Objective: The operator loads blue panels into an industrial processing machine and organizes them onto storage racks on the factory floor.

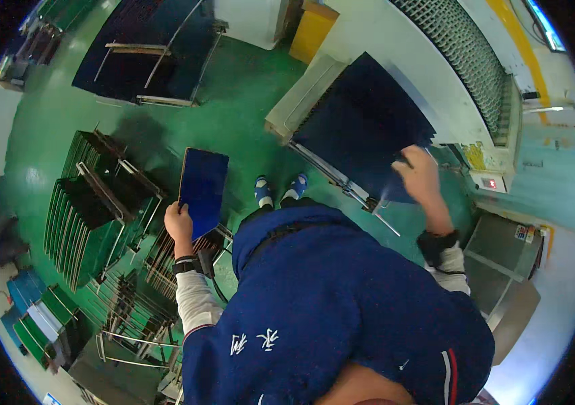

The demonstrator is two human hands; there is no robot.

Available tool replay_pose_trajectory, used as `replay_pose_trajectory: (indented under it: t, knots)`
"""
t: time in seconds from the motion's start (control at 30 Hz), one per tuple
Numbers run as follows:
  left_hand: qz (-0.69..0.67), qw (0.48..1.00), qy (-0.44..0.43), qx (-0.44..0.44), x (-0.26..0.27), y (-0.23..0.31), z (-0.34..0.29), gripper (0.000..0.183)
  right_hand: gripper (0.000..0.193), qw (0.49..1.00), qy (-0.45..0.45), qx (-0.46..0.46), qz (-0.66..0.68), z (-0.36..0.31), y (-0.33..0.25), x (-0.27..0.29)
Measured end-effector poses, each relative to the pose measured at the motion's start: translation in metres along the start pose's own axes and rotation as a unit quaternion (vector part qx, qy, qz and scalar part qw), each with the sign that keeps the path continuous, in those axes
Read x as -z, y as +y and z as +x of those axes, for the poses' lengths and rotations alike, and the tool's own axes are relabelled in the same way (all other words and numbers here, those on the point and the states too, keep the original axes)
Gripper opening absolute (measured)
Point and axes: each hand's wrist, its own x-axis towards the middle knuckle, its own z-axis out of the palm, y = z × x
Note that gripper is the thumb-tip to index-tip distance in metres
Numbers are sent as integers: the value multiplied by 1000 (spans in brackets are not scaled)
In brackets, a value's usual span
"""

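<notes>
- We are standing on a green floor [233, 88] beside a white machine [436, 61], whose feed tray [301, 101] is sticking out toward us
- A big dark panel [361, 125] is lying on that tray, tilted, with its long axis running from our lower right up toward the upper left; it is sitting ahead of our right side, well apart from our left arm
- Our right hand [419, 177] is resting on the near right corner of that panel, fingers curled over the edge and seeming to be pinching it; the fingertips are hidden behind the hand, so we cannot tell how firmly they are closing
- A smaller blue board [203, 189] is standing nearly upright on our left, long axis running up and away from us, its lower edge just above a slotted rack [179, 260]
- Our left hand [179, 223] is gripping the lower left edge of the board, fingers wrapped and pressed together around it, thumb side toward us
- So each hand is holding the sheet on its own side: the board is lying up from our left fingers, the panel up and to the left of our right fingers
- More racks [92, 209] filled with thin plates are standing further left, near the board but not touching it
- Our blue shoes [279, 190] are showing between the two sheets
</notes>
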Motion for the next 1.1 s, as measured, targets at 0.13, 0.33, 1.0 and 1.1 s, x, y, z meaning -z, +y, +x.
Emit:
replay_pose_trajectory:
  t: [0.13, 0.33, 1.0, 1.1]
  knots:
    - [10, 999, -40, 14, -3, 0, 17, 16, 34, 999, 41, -10, 21, 10, 13, 72]
    - [-1, 999, -43, 24, -3, 10, 29, 17, 25, 936, 29, -174, 304, 20, 20, 99]
    - [-41, 999, -12, 27, 2, -20, 30, 19, 26, 806, 65, -194, 556, 35, 29, 61]
    - [-45, 998, -27, 30, 1, -14, 36, 18, 33, 781, 54, -251, 569, 22, 55, 57]
